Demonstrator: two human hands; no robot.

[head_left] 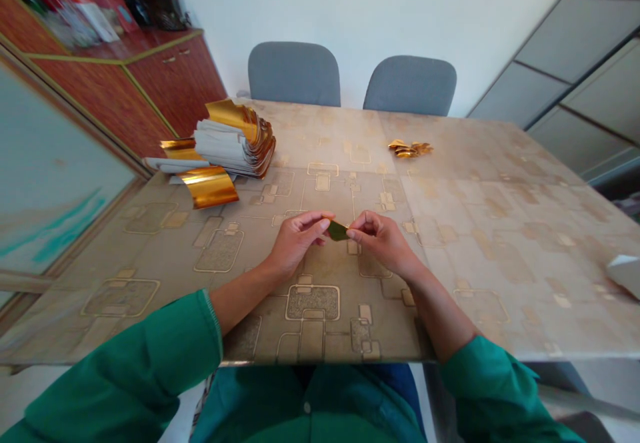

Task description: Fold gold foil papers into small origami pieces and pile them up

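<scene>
A small folded piece of gold foil paper (337, 231) is held above the middle of the table, its near face dark olive. My left hand (303, 234) pinches its left end between thumb and fingers. At the right end, my right hand (376, 235) grips it the same way, thumb facing me. To the far left stands a thick stack of gold foil paper (225, 146), pale on the back, with curled sheets. One loose gold sheet (210, 187) lies curved in front of the stack. Several folded gold pieces (410, 149) form a small pile at the far right.
A patterned cloth covers the table (480, 243). Two grey chairs (295, 73) stand behind its far edge, against the wall. At the left is a reddish wooden cabinet (175, 76) with bottles and bags on top. Something white (625, 273) sits at the right edge.
</scene>
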